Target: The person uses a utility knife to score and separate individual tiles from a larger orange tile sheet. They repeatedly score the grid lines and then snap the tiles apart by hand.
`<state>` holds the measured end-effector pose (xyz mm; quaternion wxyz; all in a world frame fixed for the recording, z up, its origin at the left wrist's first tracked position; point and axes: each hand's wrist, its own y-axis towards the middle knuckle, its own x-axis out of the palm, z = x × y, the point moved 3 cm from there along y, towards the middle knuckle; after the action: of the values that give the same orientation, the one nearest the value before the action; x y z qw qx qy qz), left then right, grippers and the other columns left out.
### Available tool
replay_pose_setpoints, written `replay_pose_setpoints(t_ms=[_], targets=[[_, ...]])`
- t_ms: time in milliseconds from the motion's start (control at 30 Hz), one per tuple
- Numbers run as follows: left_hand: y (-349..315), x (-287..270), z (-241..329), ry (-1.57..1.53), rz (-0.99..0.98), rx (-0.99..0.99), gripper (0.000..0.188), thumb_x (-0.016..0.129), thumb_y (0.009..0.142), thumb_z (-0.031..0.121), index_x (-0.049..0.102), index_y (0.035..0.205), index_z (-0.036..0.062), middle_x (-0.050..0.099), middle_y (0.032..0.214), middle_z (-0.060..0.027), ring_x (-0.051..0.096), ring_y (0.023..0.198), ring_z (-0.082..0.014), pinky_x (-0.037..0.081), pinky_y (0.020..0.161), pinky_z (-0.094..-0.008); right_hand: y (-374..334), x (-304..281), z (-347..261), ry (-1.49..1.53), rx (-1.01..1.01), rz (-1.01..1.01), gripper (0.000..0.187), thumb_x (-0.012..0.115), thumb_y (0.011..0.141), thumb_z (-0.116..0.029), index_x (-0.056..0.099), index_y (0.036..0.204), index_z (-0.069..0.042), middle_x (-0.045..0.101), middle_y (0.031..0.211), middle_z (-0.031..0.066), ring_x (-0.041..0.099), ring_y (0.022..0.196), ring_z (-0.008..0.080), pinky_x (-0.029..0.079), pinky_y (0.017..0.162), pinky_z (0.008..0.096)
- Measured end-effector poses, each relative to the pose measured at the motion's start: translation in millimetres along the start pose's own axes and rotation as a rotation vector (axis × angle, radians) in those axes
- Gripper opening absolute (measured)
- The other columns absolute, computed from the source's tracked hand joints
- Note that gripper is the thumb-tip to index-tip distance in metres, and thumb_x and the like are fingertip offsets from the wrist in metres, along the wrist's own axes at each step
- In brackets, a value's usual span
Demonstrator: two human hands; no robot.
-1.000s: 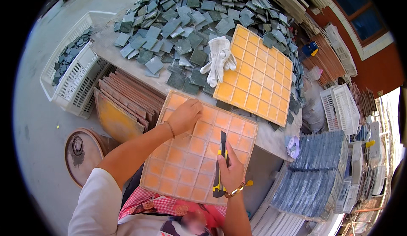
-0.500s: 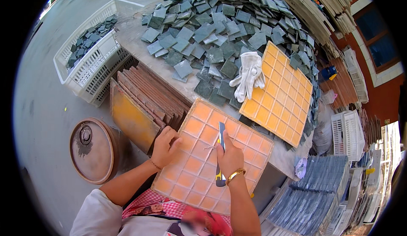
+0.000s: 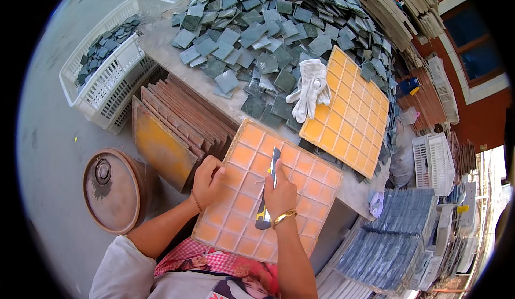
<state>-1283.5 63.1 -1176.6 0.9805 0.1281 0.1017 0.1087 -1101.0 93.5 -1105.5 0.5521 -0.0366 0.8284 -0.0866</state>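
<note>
An orange square tray [image 3: 244, 197], divided by pale raised ridges into a grid, lies tilted in front of me at the table's near edge. My left hand [image 3: 207, 181] is closed on its left edge, the thumb on the top side. My right hand [image 3: 280, 194] grips a utility knife [image 3: 263, 218] with a black and yellow handle. The knife's blade end points away from me, over the tray's middle. Just beyond lies a second, yellow grid tray [image 3: 348, 106], with a pair of white gloves [image 3: 310, 89] resting on its left part.
Grey-green square tiles [image 3: 268, 36] are heaped across the table. Upright brown panels [image 3: 179, 122] stand left, near a round lidded drum [image 3: 110, 191]. A white crate [image 3: 107, 92] holds more tiles at far left. Wrapped tile stacks [image 3: 381, 256] stand right.
My right hand has shifted slightly left and toward me with the knife. My left hand still holds the tray's edge, and the whole view has moved slightly.
</note>
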Motion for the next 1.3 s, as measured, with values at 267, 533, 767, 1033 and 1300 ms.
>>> replay_pose_setpoints(t_ms=[267,533,767,1033,1300], targets=[[-1,-2,11,0.055,0.001,0.026,0.013,0.052,0.086,0.008,0.048,0.079,-0.0007,0.04,0.071,-0.0125,0.041,0.063,-0.0251,0.036,0.058,-0.0324,-2,7,-4,0.19,-0.032,0.087,0.049,0.056,0.086,-0.022,0.048,0.129,-0.002,0.062,0.073,0.0224,0.062,0.064,0.035,0.048,0.059,0.0405],[-5,-1,17,0.056,-0.008,0.059,0.011,0.052,0.085,0.007,0.048,0.078,-0.0004,0.04,0.071,-0.0131,0.041,0.064,-0.0274,0.036,0.059,-0.0338,-10,-4,7,0.239,-0.102,0.103,0.047,0.057,0.085,-0.018,0.049,0.128,-0.001,0.064,0.078,0.0229,0.064,0.068,0.0347,0.05,0.063,0.0406],[-11,-2,12,0.071,-0.008,0.019,0.01,0.052,0.085,0.006,0.048,0.078,-0.0003,0.04,0.071,-0.0134,0.043,0.065,-0.0282,0.036,0.059,-0.0346,-23,15,-4,0.116,-0.063,0.01,0.05,0.056,0.086,-0.024,0.048,0.13,-0.003,0.064,0.076,0.0212,0.062,0.064,0.0361,0.05,0.061,0.0401],[-3,-8,7,0.073,0.004,0.059,0.009,0.052,0.085,0.006,0.049,0.079,0.0,0.04,0.07,-0.0131,0.043,0.063,-0.028,0.036,0.058,-0.0345,-9,20,-20,0.01,-0.056,0.035,0.05,0.05,0.089,-0.025,0.041,0.134,-0.004,0.064,0.073,0.0211,0.062,0.064,0.0377,0.049,0.059,0.0455],[-3,-10,13,0.033,0.006,0.057,0.009,0.052,0.084,0.006,0.049,0.079,-0.0004,0.041,0.071,-0.0138,0.043,0.065,-0.0283,0.036,0.059,-0.0345,-8,1,-16,0.024,-0.015,0.023,0.049,0.052,0.088,-0.024,0.045,0.132,-0.004,0.064,0.076,0.0219,0.063,0.069,0.0372,0.05,0.064,0.0441]])
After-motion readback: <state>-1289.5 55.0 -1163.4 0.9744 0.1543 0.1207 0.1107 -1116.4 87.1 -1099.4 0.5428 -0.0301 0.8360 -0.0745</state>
